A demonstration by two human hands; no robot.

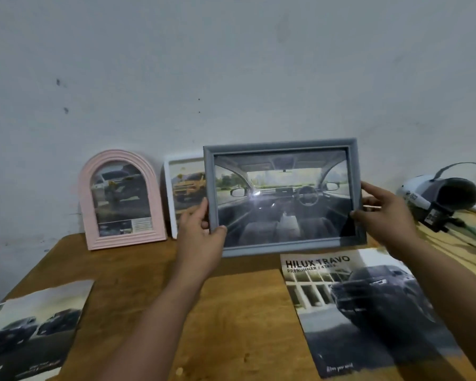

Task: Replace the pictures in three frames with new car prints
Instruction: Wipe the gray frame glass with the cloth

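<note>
Grey frame held upright in both hands over the wooden table

Both hands hold a grey rectangular picture frame (283, 196) upright, facing the camera, above the far part of a brown wooden table (231, 312). The frame shows a print of a car interior: steering wheel on the right side, dashboard, windscreen and front seats. The left hand (201, 232) grips the frame's left edge near the lower corner, thumb curled over the front, fingers behind. The right hand (385, 213) pinches the right edge, thumb on the front border, fingers reaching round the side.

Against the pale wall (231, 78) two more frames lean upright. At left stands a pink arched frame (121, 199) holding a print of dark vehicles with small text panels beneath, too blurred to read. Just right of it a white rectangular frame (173, 199) shows a yellow vehicle; the grey frame hides its right part.

On the table at right, below the grey frame, lies a car brochure (368, 312) headed "HILUX TRAVO", with a smaller line beginning "PRERUNNER" and a dark pickup pictured in front of a building. At the table's left front corner lies another printed sheet (33, 328) showing two dark cars; its writing is unreadable.

At far right a white and grey headset with a strap (434, 193) rests on a lighter surface
</note>
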